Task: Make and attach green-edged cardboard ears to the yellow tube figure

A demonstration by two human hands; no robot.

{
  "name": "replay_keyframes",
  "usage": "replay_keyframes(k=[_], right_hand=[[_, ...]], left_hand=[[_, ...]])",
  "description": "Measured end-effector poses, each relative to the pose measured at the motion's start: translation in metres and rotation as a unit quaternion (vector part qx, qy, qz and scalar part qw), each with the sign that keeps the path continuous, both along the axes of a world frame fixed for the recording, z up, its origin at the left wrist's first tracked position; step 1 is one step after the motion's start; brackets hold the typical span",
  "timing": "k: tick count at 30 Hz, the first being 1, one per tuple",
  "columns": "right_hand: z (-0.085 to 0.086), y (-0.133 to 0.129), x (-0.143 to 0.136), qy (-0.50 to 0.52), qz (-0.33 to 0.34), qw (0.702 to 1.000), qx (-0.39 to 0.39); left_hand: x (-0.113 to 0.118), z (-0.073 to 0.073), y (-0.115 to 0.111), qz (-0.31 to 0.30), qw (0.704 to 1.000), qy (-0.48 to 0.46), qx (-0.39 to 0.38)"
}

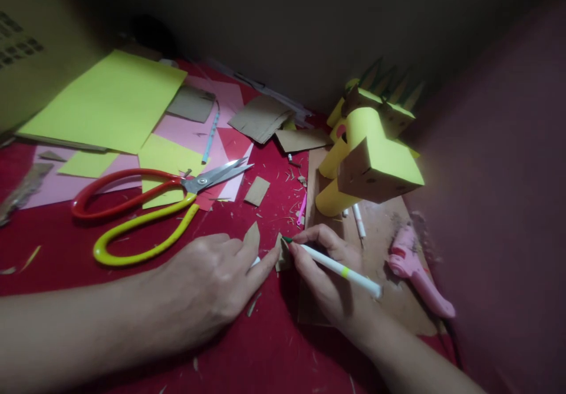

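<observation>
My right hand (pixel 329 264) is closed around a white marker (pixel 342 271) with a light green band. Its dark green tip touches a small pointed cardboard piece (pixel 281 258) on the red surface. An outstretched finger of my left hand (pixel 221 273) holds that piece down, while its other fingers are curled. A second pointed cardboard piece (pixel 252 236) sticks out beyond the left fingers. Something small and white shows between those fingers, too hidden to name. Left of the hands lie large scissors (pixel 190 187), blades apart, with one red and one yellow handle.
At the right, a yellow paper-and-cardboard animal figure (pixel 375 158) with green-edged spikes stands on a cardboard sheet (pixel 375 235). A pink glue gun (pixel 420 273) lies beside it. Yellow paper (pixel 106 102), pink paper (pixel 181 128), cardboard scraps (pixel 259 117) and a light blue pen (pixel 211 137) lie behind.
</observation>
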State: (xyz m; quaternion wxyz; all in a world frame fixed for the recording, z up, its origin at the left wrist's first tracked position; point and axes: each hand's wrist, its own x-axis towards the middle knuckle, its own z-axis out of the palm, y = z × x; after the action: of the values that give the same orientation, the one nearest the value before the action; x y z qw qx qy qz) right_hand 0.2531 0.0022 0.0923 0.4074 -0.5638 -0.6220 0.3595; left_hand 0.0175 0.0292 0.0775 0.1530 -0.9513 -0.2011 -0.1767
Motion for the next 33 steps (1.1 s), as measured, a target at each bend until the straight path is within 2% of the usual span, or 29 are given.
replay_keyframes(k=[9,13,21,27,33], right_hand=[[0.000,-0.003,0.001,-0.019,-0.005,1.000,0.007],[-0.001,-0.003,0.001,-0.012,-0.004,1.000,0.026],[0.009,0.003,-0.007,-0.043,-0.029,0.997,0.062],[0.008,0.004,-0.005,-0.073,-0.042,0.992,0.096],[0.010,0.005,-0.006,-0.069,-0.039,0.994,0.081]], left_hand=[[-0.006,0.002,-0.008,-0.009,1.000,0.018,-0.003],[-0.004,0.001,-0.006,-0.009,1.000,0.022,0.006],[-0.004,0.006,-0.010,-0.003,0.999,0.047,-0.008],[-0.003,0.008,-0.010,0.001,0.999,0.046,0.009],[-0.001,0.007,-0.007,0.002,0.999,0.049,-0.004]])
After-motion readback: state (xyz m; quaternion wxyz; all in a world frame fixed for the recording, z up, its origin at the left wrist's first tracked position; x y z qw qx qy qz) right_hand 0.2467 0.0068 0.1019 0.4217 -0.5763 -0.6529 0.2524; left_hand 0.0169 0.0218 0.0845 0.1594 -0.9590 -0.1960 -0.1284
